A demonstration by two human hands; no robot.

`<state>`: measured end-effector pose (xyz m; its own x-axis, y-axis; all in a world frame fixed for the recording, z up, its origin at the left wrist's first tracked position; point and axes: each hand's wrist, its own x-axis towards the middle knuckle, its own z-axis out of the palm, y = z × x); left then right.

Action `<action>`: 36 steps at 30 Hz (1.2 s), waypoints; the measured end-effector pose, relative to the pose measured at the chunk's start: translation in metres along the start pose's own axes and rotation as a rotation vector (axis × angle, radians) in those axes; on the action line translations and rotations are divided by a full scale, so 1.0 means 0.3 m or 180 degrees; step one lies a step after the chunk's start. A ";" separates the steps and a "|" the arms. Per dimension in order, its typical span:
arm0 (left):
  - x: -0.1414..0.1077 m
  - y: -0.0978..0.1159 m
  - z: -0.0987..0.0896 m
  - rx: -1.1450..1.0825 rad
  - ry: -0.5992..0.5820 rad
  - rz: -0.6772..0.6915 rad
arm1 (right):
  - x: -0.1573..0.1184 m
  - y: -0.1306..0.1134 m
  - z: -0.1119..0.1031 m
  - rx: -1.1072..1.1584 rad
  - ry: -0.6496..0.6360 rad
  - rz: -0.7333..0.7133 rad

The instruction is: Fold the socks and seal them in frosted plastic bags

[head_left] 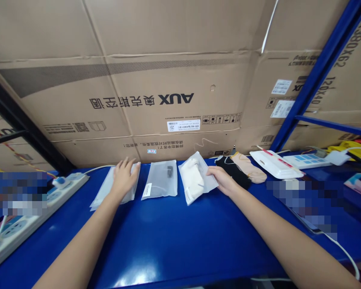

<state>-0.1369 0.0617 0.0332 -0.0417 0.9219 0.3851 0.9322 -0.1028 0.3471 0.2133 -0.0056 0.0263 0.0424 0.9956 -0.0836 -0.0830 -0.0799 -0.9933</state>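
Note:
My left hand [125,174], its fingers apart, rests over a stack of frosted plastic bags [108,188] at the left. Right of that stack, a single flat frosted bag [161,179] with a small white label lies on the blue table. My right hand [224,180] pinches the right edge of another frosted bag [212,182], which holds a folded cream-white item [192,176] and sits slightly tilted. Beside my right hand lie black socks [234,170] and beige socks [249,167].
Cardboard [138,80] stands behind the blue table [168,245]. Power strips lie at the left [48,208] and right [311,160]. A white tray [273,163] with a red-and-white pen [278,157] is right of the socks. Blue shelf posts [315,76] rise at the right.

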 end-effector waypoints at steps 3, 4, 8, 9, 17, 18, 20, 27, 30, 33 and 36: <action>-0.029 0.080 -0.004 -0.0898 -0.0068 0.0725 | -0.018 -0.033 -0.002 0.0701 -0.0379 -0.0021; -0.047 0.110 -0.008 -0.1230 -0.0137 0.0853 | -0.028 -0.042 0.001 0.0846 -0.0563 0.0015; -0.136 0.229 -0.019 -0.2178 -0.0897 0.0778 | -0.065 -0.052 0.018 0.1123 -0.1511 0.0223; -0.158 0.253 -0.016 -0.2322 -0.1093 0.0810 | -0.072 -0.049 0.023 0.1172 -0.1738 0.0243; -0.250 0.328 0.024 -0.3577 -0.2053 0.0633 | -0.106 -0.023 0.047 0.0872 -0.2558 0.0380; -0.254 0.333 0.020 -0.3583 -0.2087 0.0657 | -0.109 -0.023 0.053 0.0808 -0.2450 0.0363; -0.262 0.344 0.007 -0.3563 -0.2142 0.0723 | -0.115 -0.025 0.067 0.0630 -0.2161 0.0246; -0.296 0.367 -0.007 -0.3490 -0.2663 0.0923 | -0.109 -0.005 0.113 -0.0096 -0.1511 0.0024; -0.307 0.369 -0.004 -0.3556 -0.3080 0.0975 | -0.102 0.010 0.123 -0.0308 -0.1355 -0.0062; -0.313 0.376 -0.004 -0.3647 -0.3256 0.0786 | -0.099 0.016 0.128 -0.0399 -0.1282 -0.0060; -0.315 0.387 -0.004 -0.3669 -0.3095 0.0238 | -0.100 0.013 0.130 -0.0360 -0.1266 -0.0096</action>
<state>-0.0253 -0.0379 0.0380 0.6694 0.7350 -0.1077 0.1179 0.0380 0.9923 0.1730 -0.0338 0.0279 -0.3468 0.9371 -0.0392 0.0232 -0.0332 -0.9992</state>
